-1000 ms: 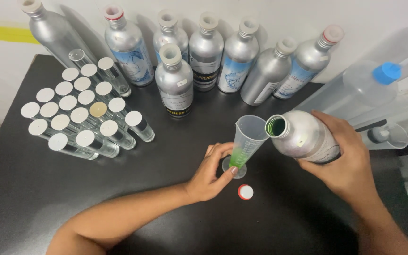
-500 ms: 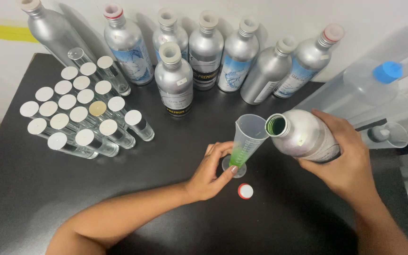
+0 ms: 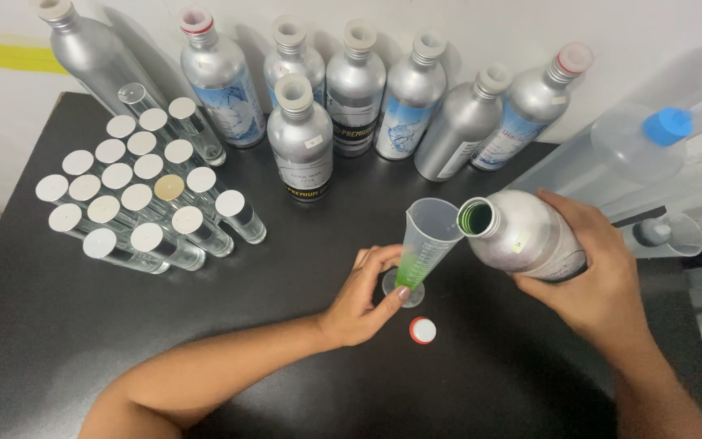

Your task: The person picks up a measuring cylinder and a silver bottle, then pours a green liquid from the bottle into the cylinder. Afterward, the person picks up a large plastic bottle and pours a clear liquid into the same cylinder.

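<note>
Silver bottle (image 3: 526,236), uncapped and tipped almost onto its side, lies with its long axis running left to right across the view, its open mouth pointing left at the rim of a clear measuring cylinder (image 3: 426,244) and showing green liquid inside the neck. The right hand (image 3: 595,276) is wrapped firmly around the bottle's body from behind and below, holding it above the black table (image 3: 286,390), right of centre. The left hand (image 3: 363,297) curls its fingers and thumb around the cylinder's narrow lower part and round foot, steadying it; the cylinder leans slightly, its flared top up and to the right, with green liquid filling its lowest part. One small white cap with a red rim (image 3: 422,329) lies flat on the table just in front of the cylinder's foot, near the left thumb. Eight more silver bottles (image 3: 355,89) stand upright at the back edge of the table, seven lined along the wall and one set forward of the row. At the left, a cluster of clear glass vials (image 3: 148,203) stands in close rows, about eighteen by their round tops, all white but one tan. Large translucent plastic containers with blue fittings (image 3: 652,138) crowd the right edge.
</note>
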